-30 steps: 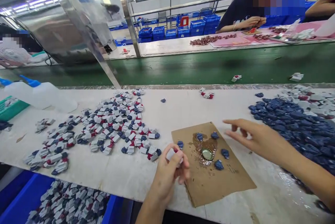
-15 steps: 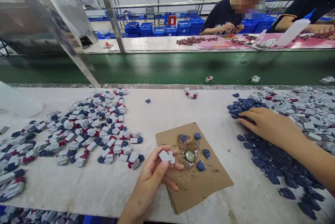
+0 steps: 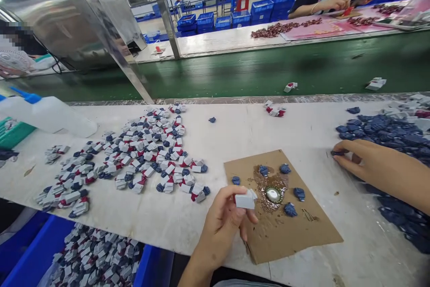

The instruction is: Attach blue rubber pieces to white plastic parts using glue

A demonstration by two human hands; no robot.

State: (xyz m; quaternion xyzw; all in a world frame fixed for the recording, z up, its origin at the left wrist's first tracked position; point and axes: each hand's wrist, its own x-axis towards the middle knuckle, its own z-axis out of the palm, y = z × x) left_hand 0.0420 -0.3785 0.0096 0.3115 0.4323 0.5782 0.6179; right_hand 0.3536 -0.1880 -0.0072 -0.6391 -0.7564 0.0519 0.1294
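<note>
My left hand [image 3: 223,224] pinches a small light-grey blocky piece [image 3: 245,200] between thumb and fingers, above the left edge of a brown cardboard sheet [image 3: 295,237]. Several dark blue moulded pieces [image 3: 290,209] lie on the cardboard around a wet, glossy patch with a round cap [image 3: 273,194] of clear liquid. Over on the right, my right hand [image 3: 376,164] is closed, with a dark blue piece [image 3: 337,153] at its fingertips, low over the table. It is beside a heap of similar blue pieces [image 3: 379,130], partly hidden by the hand and forearm.
Grey, blue and red assembled pieces [image 3: 134,148] spread across the left of the table. White bottles [image 3: 63,117] lie beyond them. A blue bin [image 3: 154,264] of pieces stands below the front edge. A green conveyor belt [image 3: 228,76] runs behind; a co-worker's hands [image 3: 336,2] work across it.
The view has swung left, bringing the bottles and blue bin further into sight. My right hand has come off the blue heap to its left side with a blue piece. My left hand still holds the grey piece.
</note>
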